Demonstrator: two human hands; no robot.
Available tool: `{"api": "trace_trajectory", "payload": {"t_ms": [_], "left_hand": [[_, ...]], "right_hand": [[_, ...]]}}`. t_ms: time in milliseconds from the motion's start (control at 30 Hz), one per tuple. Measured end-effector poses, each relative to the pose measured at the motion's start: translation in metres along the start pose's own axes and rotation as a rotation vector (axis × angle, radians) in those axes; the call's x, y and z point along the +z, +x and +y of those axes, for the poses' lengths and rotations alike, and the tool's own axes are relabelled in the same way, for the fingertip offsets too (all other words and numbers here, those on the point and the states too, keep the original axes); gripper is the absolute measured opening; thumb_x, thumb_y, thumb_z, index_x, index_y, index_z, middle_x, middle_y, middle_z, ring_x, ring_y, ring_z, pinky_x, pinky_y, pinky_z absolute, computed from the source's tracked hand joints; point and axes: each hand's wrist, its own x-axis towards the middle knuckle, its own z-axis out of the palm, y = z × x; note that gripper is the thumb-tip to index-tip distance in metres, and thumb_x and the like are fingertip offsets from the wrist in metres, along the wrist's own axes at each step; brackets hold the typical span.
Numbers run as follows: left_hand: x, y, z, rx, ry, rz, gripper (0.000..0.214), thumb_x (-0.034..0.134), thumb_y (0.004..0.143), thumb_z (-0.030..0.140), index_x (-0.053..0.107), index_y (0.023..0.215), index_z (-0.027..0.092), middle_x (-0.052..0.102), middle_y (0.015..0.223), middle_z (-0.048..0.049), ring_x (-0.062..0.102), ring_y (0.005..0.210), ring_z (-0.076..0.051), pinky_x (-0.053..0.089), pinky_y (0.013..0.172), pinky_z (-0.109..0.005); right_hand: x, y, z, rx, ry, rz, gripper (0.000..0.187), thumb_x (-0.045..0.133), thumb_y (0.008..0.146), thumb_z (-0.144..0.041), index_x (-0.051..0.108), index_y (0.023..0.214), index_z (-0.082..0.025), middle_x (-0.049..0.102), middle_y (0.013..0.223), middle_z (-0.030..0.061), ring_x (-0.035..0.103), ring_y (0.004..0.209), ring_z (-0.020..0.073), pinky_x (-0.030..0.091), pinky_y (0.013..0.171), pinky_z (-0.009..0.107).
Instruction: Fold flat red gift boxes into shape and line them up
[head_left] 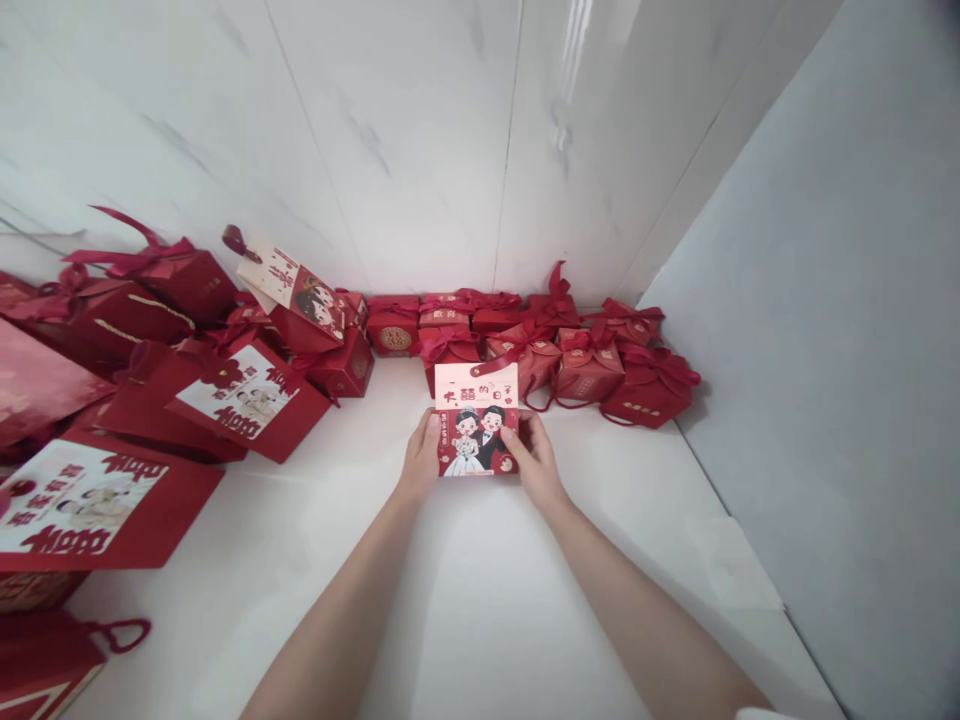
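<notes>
The small gift box [477, 425], printed with a cartoon bride and groom, stands at the middle of the white worktop [480, 610], just in front of a far row of ribboned red boxes [592, 368]. The left hand [420, 458] and right hand [537, 458] each press one side, grip clamped on it. Red gift bags [244, 400] lie to the left. Squeezed hard, its thin sides might buckle; nudged farther, it could knock the row behind.

Your bare forearms reach forward and converge from the lower edge. Your left hand [421, 452] and right hand [537, 458] sit close together, palms turned inward, thumbs laid in front, fingers curled in a grip.
</notes>
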Motion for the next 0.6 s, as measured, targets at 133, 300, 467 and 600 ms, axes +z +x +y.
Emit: {"api": "trace_trajectory", "payload": {"t_ms": [133, 300, 467, 600], "left_hand": [[-0.001, -0.0001, 0.0007, -0.007, -0.004, -0.015, 0.057, 0.048, 0.088, 0.066, 0.061, 0.115, 0.018, 0.071, 0.114, -0.0106, 0.067, 0.104, -0.027, 0.052, 0.091, -0.037], [-0.0009, -0.0006, 0.0012, -0.006, 0.0, -0.011, 0.058, 0.048, 0.086, 0.067, 0.061, 0.116, 0.019, 0.07, 0.115, -0.01, 0.068, 0.1, -0.026, 0.054, 0.084, -0.035], [-0.0003, -0.0017, 0.0024, 0.002, 0.022, -0.008, 0.058, 0.046, 0.087, 0.067, 0.06, 0.116, 0.019, 0.072, 0.107, -0.0097, 0.069, 0.093, -0.026, 0.055, 0.078, -0.034], [0.0001, -0.0022, 0.0039, 0.003, 0.032, -0.008, 0.058, 0.046, 0.087, 0.068, 0.06, 0.114, 0.019, 0.072, 0.108, -0.0096, 0.069, 0.092, -0.025, 0.054, 0.079, -0.034]], "right_hand": [[-0.0002, 0.0003, 0.0021, -0.02, -0.004, -0.026, 0.026, 0.066, 0.086, -0.043, 0.056, 0.104, -0.026, 0.066, 0.102, 0.0001, 0.06, 0.097, 0.0175, 0.048, 0.087, 0.03], [-0.0031, 0.0036, 0.005, -0.032, -0.003, -0.006, 0.024, 0.06, 0.089, -0.047, 0.058, 0.099, -0.026, 0.066, 0.099, 0.0002, 0.059, 0.093, 0.0179, 0.048, 0.084, 0.03], [-0.0028, 0.0051, 0.0059, -0.009, -0.041, 0.011, 0.026, 0.06, 0.088, -0.05, 0.058, 0.096, -0.025, 0.066, 0.096, 0.0002, 0.06, 0.09, 0.019, 0.048, 0.082, 0.03], [-0.0024, 0.0054, 0.0062, 0.005, -0.046, 0.018, 0.028, 0.06, 0.087, -0.052, 0.057, 0.093, -0.024, 0.067, 0.095, 0.0004, 0.061, 0.089, 0.02, 0.048, 0.081, 0.031]]}}
